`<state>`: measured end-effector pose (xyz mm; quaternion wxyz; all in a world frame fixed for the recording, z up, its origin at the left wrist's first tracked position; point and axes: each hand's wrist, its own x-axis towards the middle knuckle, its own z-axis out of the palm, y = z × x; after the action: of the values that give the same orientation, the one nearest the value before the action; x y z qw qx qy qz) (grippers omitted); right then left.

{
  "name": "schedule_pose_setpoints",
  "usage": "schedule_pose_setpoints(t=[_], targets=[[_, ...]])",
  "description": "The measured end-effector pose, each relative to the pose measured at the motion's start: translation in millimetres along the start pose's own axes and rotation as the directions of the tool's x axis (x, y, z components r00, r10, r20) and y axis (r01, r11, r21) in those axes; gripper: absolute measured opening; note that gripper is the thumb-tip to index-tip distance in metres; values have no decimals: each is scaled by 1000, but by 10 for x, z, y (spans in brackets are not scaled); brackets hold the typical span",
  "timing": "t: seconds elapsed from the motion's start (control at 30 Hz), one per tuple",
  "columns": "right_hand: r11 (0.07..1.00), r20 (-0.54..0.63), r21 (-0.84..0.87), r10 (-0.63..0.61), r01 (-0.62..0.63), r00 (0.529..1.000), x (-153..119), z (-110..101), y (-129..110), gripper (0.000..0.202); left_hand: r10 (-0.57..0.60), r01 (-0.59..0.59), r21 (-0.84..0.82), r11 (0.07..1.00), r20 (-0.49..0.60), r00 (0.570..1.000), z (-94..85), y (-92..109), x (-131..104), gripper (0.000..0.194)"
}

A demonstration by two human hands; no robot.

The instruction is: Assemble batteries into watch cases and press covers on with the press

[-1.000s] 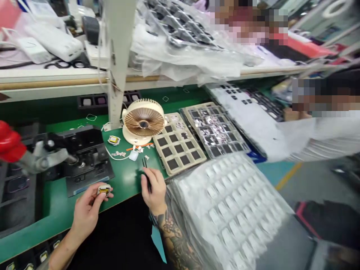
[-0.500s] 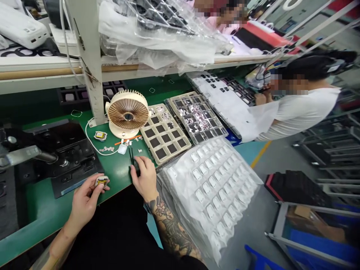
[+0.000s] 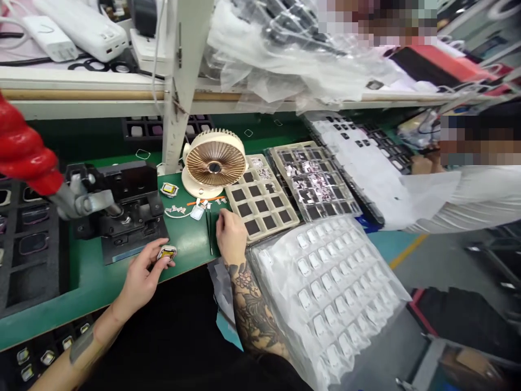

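Observation:
My left hand [image 3: 140, 278] pinches a small white part with a yellow face [image 3: 166, 252] just above the front of the green mat [image 3: 93, 279]. My right hand [image 3: 231, 237] rests on the mat with nothing in it, its fingertips near the corner of a beige tray of dark squares [image 3: 262, 203]. Black tweezers [image 3: 209, 233] lie on the mat just left of that hand. Small loose pieces [image 3: 179, 208] and an orange stick are scattered in front of a beige desk fan [image 3: 214, 165]. A second small part [image 3: 169, 189] lies left of the fan.
A black press fixture [image 3: 122, 206] with a red-handled lever [image 3: 22, 149] stands at the left. A plastic-covered tray of white parts [image 3: 334, 277] fills the right front, and another tray [image 3: 313, 182] lies behind it. A shelf post [image 3: 179, 81] rises behind the fan. A co-worker's sleeve [image 3: 468, 190] is at the right.
My right hand has let go of the tweezers and slid right toward the beige tray. The left hand still holds the small part. The view has swung left, bringing the red lever back in.

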<state>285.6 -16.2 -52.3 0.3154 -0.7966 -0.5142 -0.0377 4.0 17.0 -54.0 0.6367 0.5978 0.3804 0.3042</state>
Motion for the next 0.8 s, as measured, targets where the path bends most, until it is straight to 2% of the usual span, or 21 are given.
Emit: schedule_pose_setpoints(t=[0.07, 0.17, 0.23, 0.3, 0.4, 0.5, 0.57, 0.67, 0.8], targets=[[956, -53, 286, 88, -69, 995, -28, -33, -105, 23, -34, 32, -82, 996, -21, 999, 16, 64, 17, 34], [756, 23, 628, 220, -185, 975, -131, -61, -362, 23, -69, 67, -134, 989, -11, 998, 19, 187, 41, 27], [661, 80, 717, 235, -220, 969, -206, -55, -530, 24, -57, 58, -95, 994, 16, 998, -3, 265, 57, 25], [641, 91, 738, 214, -210, 973, -255, -40, -638, 22, -34, 35, -35, 999, 31, 999, -33, 317, 65, 23], [741, 16, 661, 143, -118, 990, -233, -41, -622, 15, -14, 14, 23, 1000, 21, 1000, -57, 326, 48, 20], [901, -153, 427, -7, 72, 988, -119, -77, -419, 14, -10, 9, 48, 999, 25, 1000, -38, 269, 11, 19], [947, -214, 268, -123, 179, 969, -42, -81, -244, 18, -1, -2, 84, 996, 38, 999, -20, 221, -5, 20], [967, -179, 131, -192, 217, 965, 10, -7, -32, 23, 24, -35, 161, 986, 68, 997, -10, 170, -8, 21], [989, -75, 58, -128, 133, 989, -21, 123, 46, 30, 27, -43, 185, 982, 88, 996, -27, 144, -10, 21]])
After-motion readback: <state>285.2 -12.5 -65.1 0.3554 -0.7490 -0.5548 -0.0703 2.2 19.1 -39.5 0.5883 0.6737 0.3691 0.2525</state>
